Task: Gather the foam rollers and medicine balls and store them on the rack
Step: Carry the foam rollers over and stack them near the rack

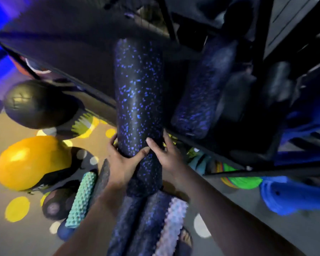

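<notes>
A long black foam roller with blue speckles [137, 100] points away from me, its far end over the edge of the black rack [92, 89]. My left hand [125, 159] and my right hand [166, 154] both grip its near part. Another speckled roller [199, 97] lies on the rack shelf to the right. On the floor below lie two more speckled rollers [137, 222], a teal knobbly roller [81, 198] and a pale knobbly roller [172, 224]. A black medicine ball [39, 104] and a yellow ball [31, 163] rest at the left.
A small dark ball [57, 204] lies by the teal roller. Green and blue items [248, 180] sit under the rack's lower right shelf. The floor has yellow and white dots. My sandalled foot [186, 239] shows at the bottom.
</notes>
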The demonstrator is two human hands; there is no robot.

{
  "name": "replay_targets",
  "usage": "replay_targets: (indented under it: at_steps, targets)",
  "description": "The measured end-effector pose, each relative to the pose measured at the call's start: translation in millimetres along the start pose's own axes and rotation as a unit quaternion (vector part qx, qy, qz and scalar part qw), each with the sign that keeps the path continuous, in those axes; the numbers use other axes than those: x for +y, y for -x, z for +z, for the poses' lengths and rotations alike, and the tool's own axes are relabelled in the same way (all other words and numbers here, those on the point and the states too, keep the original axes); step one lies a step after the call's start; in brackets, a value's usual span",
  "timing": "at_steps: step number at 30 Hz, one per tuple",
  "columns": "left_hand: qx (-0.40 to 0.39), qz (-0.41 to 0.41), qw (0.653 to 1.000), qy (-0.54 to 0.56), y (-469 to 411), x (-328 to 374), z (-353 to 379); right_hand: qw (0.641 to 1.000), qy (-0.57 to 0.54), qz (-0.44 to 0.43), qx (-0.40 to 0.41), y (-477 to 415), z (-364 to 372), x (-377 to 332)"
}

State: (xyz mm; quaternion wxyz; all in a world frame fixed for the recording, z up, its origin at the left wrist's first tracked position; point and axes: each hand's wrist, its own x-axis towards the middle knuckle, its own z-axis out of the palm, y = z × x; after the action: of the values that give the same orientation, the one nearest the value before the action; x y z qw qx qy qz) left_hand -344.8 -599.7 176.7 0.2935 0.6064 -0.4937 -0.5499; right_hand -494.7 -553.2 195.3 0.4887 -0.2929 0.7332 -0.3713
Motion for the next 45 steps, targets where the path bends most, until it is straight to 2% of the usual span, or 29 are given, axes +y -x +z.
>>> replay_targets:
  at_steps: [4,5,7,8,10,11,13,15,17,19,21,22,24,27,30,35,40,45]
  targets:
    - [0.034,0.067,0.995,-0.069,-38,71,62,0.988,0.074,-0.082,0.108,-29,-77,-38]
    - [0.047,0.083,0.99,-0.105,-52,85,72,0.974,0.109,-0.126,0.156,-39,-94,-46]
    - [0.063,0.092,0.971,-0.213,-77,114,88,0.922,0.21,-0.196,0.258,-62,-129,-56]
    - [0.07,0.089,0.954,-0.276,-89,127,95,0.906,0.269,-0.188,0.267,-70,-143,-57]
    - [0.07,0.102,0.918,-0.376,-105,147,111,0.914,0.34,-0.103,0.195,-85,-162,-44]
    - [0.06,0.113,0.906,-0.403,-110,153,119,0.929,0.34,-0.055,0.137,-86,-166,-31]
    - [0.016,0.128,0.905,-0.405,-122,155,127,0.959,0.277,0.032,0.059,-77,-172,-6]
    - [-0.033,0.149,0.915,-0.373,-125,150,124,0.966,0.245,0.072,0.044,-68,-188,12]
    - [-0.041,0.156,0.913,-0.373,-118,139,113,0.955,0.277,0.088,0.064,-63,-209,18]
    - [-0.023,0.131,0.898,-0.419,-107,126,103,0.949,0.271,0.082,0.137,-65,-226,14]
    - [-0.047,0.067,0.892,-0.444,-95,112,95,0.945,0.234,0.005,0.23,-68,-225,5]
    - [-0.074,0.033,0.892,-0.445,-89,104,93,0.941,0.233,-0.048,0.243,-70,-218,0]
    - [-0.109,0.01,0.873,-0.476,-81,94,96,0.932,0.29,-0.093,0.195,-75,-199,-3]
    - [-0.075,0.058,0.846,-0.525,-81,89,109,0.905,0.406,-0.031,0.119,-79,-182,7]
    - [-0.054,0.092,0.839,-0.533,-87,95,124,0.916,0.379,-0.007,0.127,-74,-190,7]
    - [-0.078,0.152,0.851,-0.497,-95,110,169,0.914,0.38,0.028,0.136,-59,-198,11]
    - [-0.125,0.211,0.814,-0.526,-75,94,203,0.914,0.374,0.04,0.154,-51,-199,20]
    - [-0.117,0.2,0.808,-0.542,-70,90,212,0.914,0.379,0.061,0.129,-56,-197,11]
